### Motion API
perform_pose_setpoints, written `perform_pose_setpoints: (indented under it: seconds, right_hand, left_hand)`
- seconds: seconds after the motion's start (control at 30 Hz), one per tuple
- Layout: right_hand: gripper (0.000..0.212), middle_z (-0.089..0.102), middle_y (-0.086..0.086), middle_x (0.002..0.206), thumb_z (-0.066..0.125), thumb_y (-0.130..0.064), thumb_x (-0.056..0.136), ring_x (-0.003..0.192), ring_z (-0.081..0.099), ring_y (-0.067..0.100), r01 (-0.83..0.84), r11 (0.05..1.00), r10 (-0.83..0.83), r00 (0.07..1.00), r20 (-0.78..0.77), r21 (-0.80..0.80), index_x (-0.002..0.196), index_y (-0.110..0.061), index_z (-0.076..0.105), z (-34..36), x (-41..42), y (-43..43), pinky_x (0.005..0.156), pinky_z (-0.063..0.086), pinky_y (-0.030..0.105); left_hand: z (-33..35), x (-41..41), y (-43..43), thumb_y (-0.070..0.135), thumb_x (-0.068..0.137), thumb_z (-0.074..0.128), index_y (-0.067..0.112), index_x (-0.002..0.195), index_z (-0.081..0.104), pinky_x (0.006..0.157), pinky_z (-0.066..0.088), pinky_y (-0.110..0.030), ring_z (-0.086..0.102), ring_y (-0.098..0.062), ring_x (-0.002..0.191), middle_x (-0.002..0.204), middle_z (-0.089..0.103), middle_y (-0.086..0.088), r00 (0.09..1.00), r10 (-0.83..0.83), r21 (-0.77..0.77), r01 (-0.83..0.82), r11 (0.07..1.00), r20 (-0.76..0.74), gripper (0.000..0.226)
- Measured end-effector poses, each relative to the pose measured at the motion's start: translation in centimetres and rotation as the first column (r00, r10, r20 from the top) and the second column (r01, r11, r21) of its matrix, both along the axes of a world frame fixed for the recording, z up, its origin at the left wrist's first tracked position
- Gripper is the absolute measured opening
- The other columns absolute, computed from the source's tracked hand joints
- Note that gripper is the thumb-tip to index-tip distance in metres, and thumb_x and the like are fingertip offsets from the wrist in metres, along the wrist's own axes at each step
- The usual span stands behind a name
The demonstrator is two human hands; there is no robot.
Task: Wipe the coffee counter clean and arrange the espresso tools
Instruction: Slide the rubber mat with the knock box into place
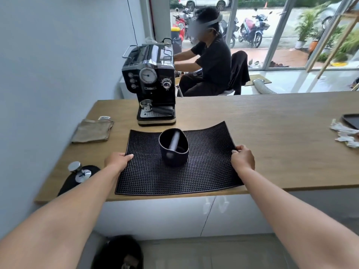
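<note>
Wooden counter (272,117) with a black rubber mat (204,171) at its near edge. The espresso machine (153,82) stands behind the mat, a folded cloth (92,131) to its left. A knock box (173,150) stands mid-mat. Left hand (116,162) and right hand (242,159) each grip one side edge of the mat, fingers curled. A tamper (79,171) lies at far left.

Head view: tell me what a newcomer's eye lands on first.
The black rubber mat in the middle of the wooden counter, with the left hand and right hand gripping its side edges. A dark knock box stands on it, and the black espresso machine sits just behind, near the wall.
</note>
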State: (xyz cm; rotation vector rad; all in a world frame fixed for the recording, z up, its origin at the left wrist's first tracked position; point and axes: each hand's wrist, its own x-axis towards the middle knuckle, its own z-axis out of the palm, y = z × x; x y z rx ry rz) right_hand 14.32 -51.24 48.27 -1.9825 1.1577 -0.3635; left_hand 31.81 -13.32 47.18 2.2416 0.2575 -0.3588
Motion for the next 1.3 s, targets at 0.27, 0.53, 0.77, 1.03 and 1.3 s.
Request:
perform_pose_setpoints:
  seconds: [0.27, 0.53, 0.77, 1.03, 1.3]
  right_hand:
    - [0.023, 0.07, 0.011, 0.108, 0.052, -0.019, 0.097, 0.083, 0.054, 0.025, 0.002, 1.0, -0.002, 1.0, -0.003, -0.004, 0.117, -0.014, 0.063, -0.8, 2.1, 4.3, 0.072, 0.04, 0.03]
    - [0.024, 0.071, 0.012, 0.109, 0.056, -0.021, 0.094, 0.099, 0.064, 0.033, 0.054, 0.997, -0.054, 0.999, -0.009, 0.063, 0.115, -0.014, 0.065, -2.1, 2.6, 5.3, 0.082, 0.048, 0.035]
    - [0.027, 0.07, 0.012, 0.111, 0.055, -0.019, 0.094, 0.102, 0.063, 0.033, 0.063, 0.992, -0.065, 0.998, 0.015, 0.107, 0.117, -0.012, 0.066, -2.5, 3.0, 5.9, 0.084, 0.047, 0.034]
    - [0.027, 0.072, 0.012, 0.104, 0.051, -0.017, 0.092, 0.096, 0.065, 0.033, 0.06, 0.993, -0.059, 0.998, -0.014, 0.103, 0.111, -0.013, 0.07, -2.7, 2.8, 6.1, 0.083, 0.052, 0.036]
    - [0.035, 0.071, 0.011, 0.112, 0.052, -0.015, 0.089, 0.102, 0.065, 0.033, 0.093, 0.991, -0.089, 0.995, -0.04, 0.096, 0.119, -0.018, 0.07, -3.0, 2.5, 6.1, 0.088, 0.052, 0.034]
  left_hand:
    - [0.3, 2.1, 4.9, 0.034, 0.084, 0.078, 0.017, 0.083, 0.074, 0.084, 0.053, -0.033, 0.07, -0.025, 0.09, 0.092, 0.075, -0.003, 0.999, -0.046, 0.099, 0.048, 0.994, -0.027, 0.018]
    - [0.7, 2.9, 5.6, 0.03, 0.084, 0.078, 0.015, 0.074, 0.067, 0.071, 0.042, -0.032, 0.063, -0.026, 0.082, 0.082, 0.069, -0.006, 0.992, -0.122, 0.285, 0.124, 0.95, -0.024, 0.021]
    - [1.2, 3.3, 6.0, 0.026, 0.082, 0.079, 0.013, 0.073, 0.066, 0.072, 0.045, -0.032, 0.063, -0.028, 0.083, 0.091, 0.072, -0.012, 0.992, -0.126, 0.306, 0.125, 0.944, -0.017, 0.021]
    - [1.2, 2.8, 6.1, 0.025, 0.082, 0.08, 0.011, 0.121, 0.066, 0.094, 0.046, -0.038, 0.06, -0.032, 0.118, 0.126, 0.067, -0.012, 0.996, -0.089, 0.274, 0.081, 0.958, 0.014, 0.044]
    - [0.9, 2.2, 5.5, 0.02, 0.086, 0.076, 0.012, 0.109, 0.072, 0.087, 0.046, -0.036, 0.064, -0.032, 0.109, 0.112, 0.072, -0.013, 0.995, -0.086, 0.279, 0.069, 0.958, 0.051, 0.025]
